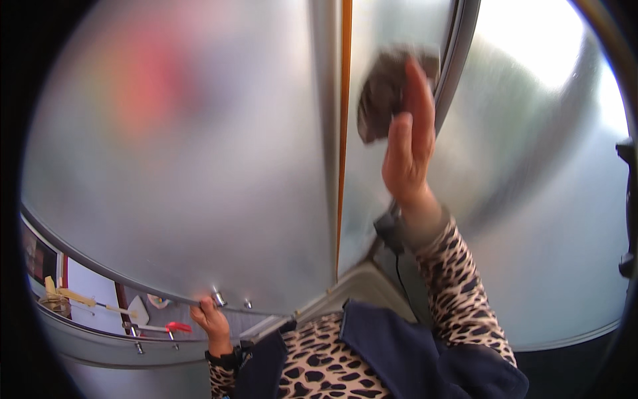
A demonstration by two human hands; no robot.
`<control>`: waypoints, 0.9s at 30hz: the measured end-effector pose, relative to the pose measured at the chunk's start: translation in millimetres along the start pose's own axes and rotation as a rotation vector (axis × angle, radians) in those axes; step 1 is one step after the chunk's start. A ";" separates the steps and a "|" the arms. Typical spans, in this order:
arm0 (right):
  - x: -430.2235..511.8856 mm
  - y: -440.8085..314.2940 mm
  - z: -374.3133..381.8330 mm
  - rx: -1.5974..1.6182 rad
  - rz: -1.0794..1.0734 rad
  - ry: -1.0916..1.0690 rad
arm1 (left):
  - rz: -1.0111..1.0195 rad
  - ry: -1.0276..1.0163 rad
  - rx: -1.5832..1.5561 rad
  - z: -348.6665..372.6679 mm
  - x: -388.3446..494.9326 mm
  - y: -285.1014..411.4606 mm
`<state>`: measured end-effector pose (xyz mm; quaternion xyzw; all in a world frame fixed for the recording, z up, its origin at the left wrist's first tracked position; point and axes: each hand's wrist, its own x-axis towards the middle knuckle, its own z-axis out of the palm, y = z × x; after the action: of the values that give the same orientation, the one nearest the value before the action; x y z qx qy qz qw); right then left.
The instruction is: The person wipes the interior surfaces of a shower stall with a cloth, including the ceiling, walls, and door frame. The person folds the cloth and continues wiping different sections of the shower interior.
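Observation:
In the head view my right hand (406,164) presses a crumpled grey-brown cloth (381,95) toward a narrow frosted glass panel (366,199). Both cloth and fingers are blurred. The cloth lies beside the dark metal frame post (461,45) of a glass enclosure. Lower left, my left hand (212,319) grips the edge of a curved frosted glass door (199,224), right beside its small chrome knob (219,298). The fingertips behind that edge are hidden. An orange-brown strip (344,124) runs upright between the door and the narrow panel.
A second curved panel (548,249) stands on my right. Near my right wrist is a dark device (389,232) with a hanging cable (402,284). A pale corner base (369,279) lies below. At lower left, a red-headed brush (178,327) and a cream-coloured long-handled tool (79,297) show beyond the door.

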<state>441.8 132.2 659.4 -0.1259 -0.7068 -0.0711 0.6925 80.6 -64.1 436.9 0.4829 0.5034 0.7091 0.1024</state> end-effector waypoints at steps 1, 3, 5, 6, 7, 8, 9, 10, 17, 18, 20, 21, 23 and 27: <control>6.4 -1.9 2.9 0.133 0.088 -0.091 | 0.018 -0.014 -0.020 -2.0 -0.9 0.3; -2.0 -4.4 17.2 0.355 0.073 -0.027 | -0.054 -0.027 -0.081 -6.3 -3.1 -1.8; -29.8 -8.7 12.5 0.102 0.053 -0.121 | -0.063 -0.039 -0.108 -12.6 -7.1 -6.6; -46.8 -9.5 9.5 -0.049 -0.007 -0.162 | -0.062 -0.041 -0.098 -15.9 -8.4 -10.7; -68.3 -12.5 12.0 -0.044 0.011 -0.181 | -0.102 -0.006 -0.082 -19.4 -8.5 -15.2; -94.7 -22.5 16.5 -0.035 0.143 -0.157 | -0.072 0.006 -0.060 -22.1 -9.5 -20.5; -119.4 -33.3 19.6 0.004 0.253 -0.180 | -0.046 -0.006 -0.049 -27.7 -9.4 -22.8; -142.4 -42.3 23.2 0.002 0.304 -0.191 | -0.043 -0.009 -0.033 -32.5 -9.0 -25.1; -229.4 -71.0 50.3 -0.008 0.617 -0.192 | -0.229 -0.220 0.042 -55.2 12.1 -9.5; -233.6 -71.9 53.1 -0.018 0.625 -0.123 | -0.195 -0.253 0.093 -54.6 15.0 -7.4; -245.7 -74.7 51.7 -0.012 0.612 -0.086 | -0.209 -0.301 0.071 -55.0 18.8 -5.3; -253.8 -75.7 50.6 -0.017 0.630 -0.104 | -0.251 -0.304 -0.012 -56.3 21.2 -6.8; -274.6 -80.7 51.7 0.000 0.678 -0.064 | -0.238 -0.321 -0.013 -63.2 24.0 -12.6; -328.0 -89.1 49.4 -0.027 0.802 -0.049 | -0.156 -0.431 -0.059 -80.3 32.2 -25.7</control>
<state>372.7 34.4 337.6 -0.4028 -0.6169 0.1986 0.6464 -8.0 -81.0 432.5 0.5796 0.4850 0.5938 0.2761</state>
